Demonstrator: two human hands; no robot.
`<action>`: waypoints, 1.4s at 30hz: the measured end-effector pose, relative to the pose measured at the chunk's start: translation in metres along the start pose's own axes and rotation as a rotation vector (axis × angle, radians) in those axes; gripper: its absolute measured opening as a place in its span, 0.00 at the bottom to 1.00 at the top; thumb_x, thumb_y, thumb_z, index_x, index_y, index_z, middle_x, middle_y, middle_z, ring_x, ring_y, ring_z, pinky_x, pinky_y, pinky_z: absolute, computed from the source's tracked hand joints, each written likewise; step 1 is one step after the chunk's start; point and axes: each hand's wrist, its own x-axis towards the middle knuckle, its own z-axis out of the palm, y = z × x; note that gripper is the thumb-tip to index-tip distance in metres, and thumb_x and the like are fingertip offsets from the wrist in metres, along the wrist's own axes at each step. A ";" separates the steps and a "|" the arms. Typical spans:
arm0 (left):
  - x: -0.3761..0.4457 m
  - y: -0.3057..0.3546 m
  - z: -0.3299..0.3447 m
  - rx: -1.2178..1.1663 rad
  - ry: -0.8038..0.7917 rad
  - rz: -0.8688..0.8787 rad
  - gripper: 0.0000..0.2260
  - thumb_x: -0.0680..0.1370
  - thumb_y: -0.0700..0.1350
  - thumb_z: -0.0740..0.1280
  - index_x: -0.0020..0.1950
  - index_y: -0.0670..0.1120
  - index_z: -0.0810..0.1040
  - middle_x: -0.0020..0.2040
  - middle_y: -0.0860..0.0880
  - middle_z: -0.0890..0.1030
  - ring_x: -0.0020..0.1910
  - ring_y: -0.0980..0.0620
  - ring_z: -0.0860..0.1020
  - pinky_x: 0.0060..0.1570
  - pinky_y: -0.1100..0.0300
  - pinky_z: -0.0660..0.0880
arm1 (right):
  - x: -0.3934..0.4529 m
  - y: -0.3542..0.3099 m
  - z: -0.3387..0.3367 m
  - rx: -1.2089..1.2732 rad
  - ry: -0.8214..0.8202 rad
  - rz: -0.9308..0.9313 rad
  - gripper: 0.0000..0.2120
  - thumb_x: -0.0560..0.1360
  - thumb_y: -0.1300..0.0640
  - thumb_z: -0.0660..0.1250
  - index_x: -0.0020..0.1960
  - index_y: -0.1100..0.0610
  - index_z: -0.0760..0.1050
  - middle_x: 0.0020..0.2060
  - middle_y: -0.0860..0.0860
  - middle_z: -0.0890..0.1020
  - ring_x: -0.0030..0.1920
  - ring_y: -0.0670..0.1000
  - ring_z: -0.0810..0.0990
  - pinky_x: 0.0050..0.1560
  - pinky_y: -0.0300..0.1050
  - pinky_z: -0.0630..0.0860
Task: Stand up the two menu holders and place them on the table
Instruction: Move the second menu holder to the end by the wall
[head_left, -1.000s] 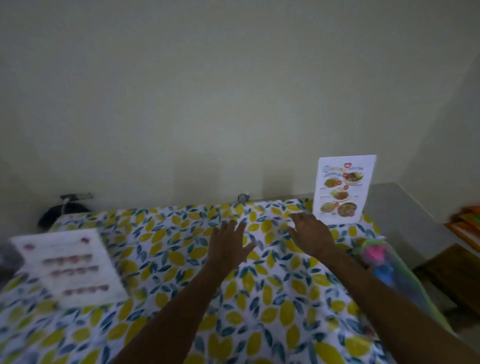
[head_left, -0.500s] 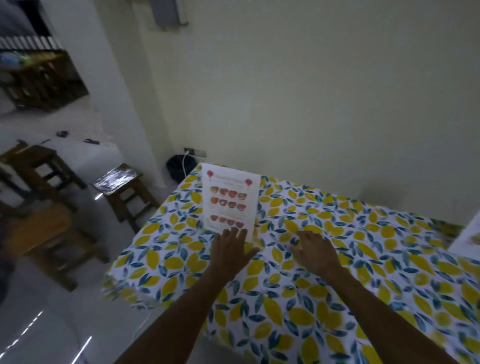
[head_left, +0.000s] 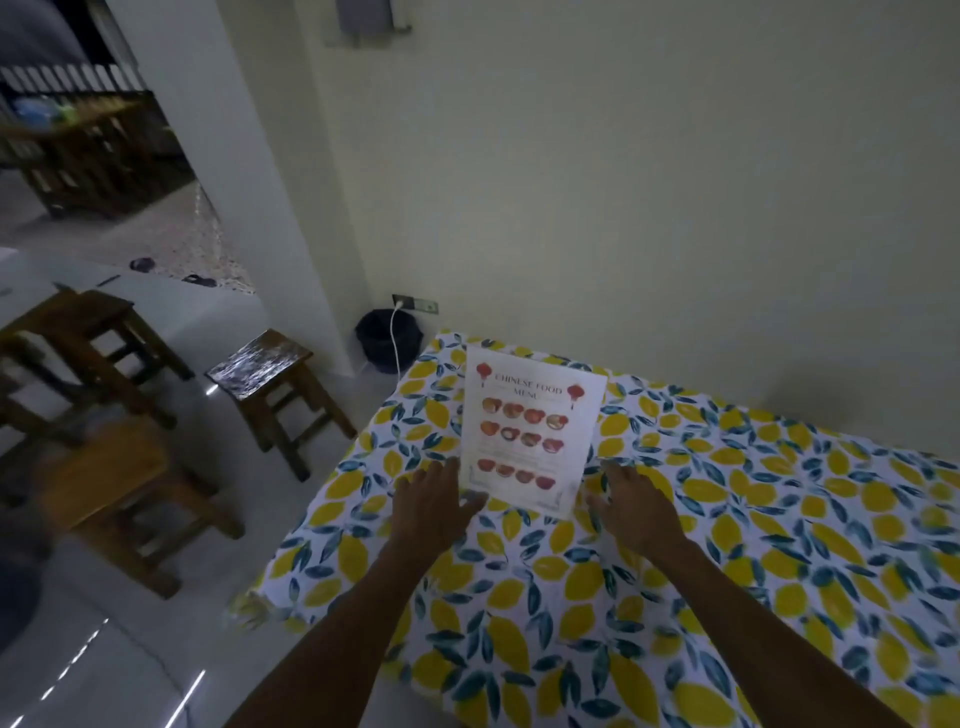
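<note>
Menu holder (head_left: 531, 434) at far left corner of desk (head_left: 779, 545), sheet reading "CHINESE FOOD MENU" with three rows of dish photos and two red lanterns at top; whether lying flat or leaning back cannot be told from this angle. Lower edge nearest the person, top edge toward the wall. Left hand (head_left: 434, 506) just beside the holder's lower left corner, fingers spread, thumb tip at or under the bottom edge; grip released, nothing grasped, actual contact too blurred to confirm. Right hand (head_left: 631, 506) just beside the lower right corner, fingers spread and pointing toward the sheet; grip likewise released, palm down over the cloth, a narrow strip of cloth visible between fingers and sheet. Both forearms reaching in from bottom of view, bare. Only one holder within view. Desk covered by tablecloth (head_left: 571, 597), white with yellow lemons and blue-green leaves, hanging over the near left edge. Beyond the desk corner, dark bin (head_left: 382, 338) on floor against pale wall, white cable (head_left: 395, 338) running up to wall socket (head_left: 414, 304). Left of desk, small wooden stool (head_left: 270, 374) with shiny dark top; further left, more wooden stools, blurred. White tiled floor with light streaks. Doorway at upper left, dark wooden furniture beyond. Lighting dim.
</note>
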 end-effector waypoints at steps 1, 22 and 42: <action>0.016 -0.004 0.001 -0.037 -0.020 0.005 0.32 0.77 0.66 0.58 0.74 0.46 0.63 0.66 0.45 0.76 0.63 0.43 0.76 0.59 0.47 0.71 | 0.009 -0.003 0.003 0.093 -0.004 0.038 0.34 0.75 0.40 0.63 0.74 0.56 0.59 0.67 0.59 0.73 0.65 0.61 0.73 0.60 0.57 0.76; 0.237 -0.065 -0.033 -0.533 -0.051 0.138 0.14 0.77 0.53 0.67 0.59 0.50 0.73 0.50 0.53 0.81 0.46 0.50 0.80 0.45 0.53 0.77 | 0.143 -0.070 0.006 0.308 0.224 0.052 0.12 0.76 0.57 0.68 0.36 0.50 0.69 0.26 0.45 0.71 0.27 0.42 0.72 0.29 0.39 0.65; 0.464 -0.152 -0.006 -0.547 -0.055 0.277 0.13 0.77 0.57 0.64 0.56 0.52 0.71 0.48 0.48 0.84 0.43 0.47 0.83 0.43 0.47 0.81 | 0.353 -0.159 0.027 0.132 0.302 0.282 0.12 0.78 0.54 0.64 0.46 0.64 0.74 0.39 0.62 0.82 0.39 0.63 0.80 0.37 0.46 0.69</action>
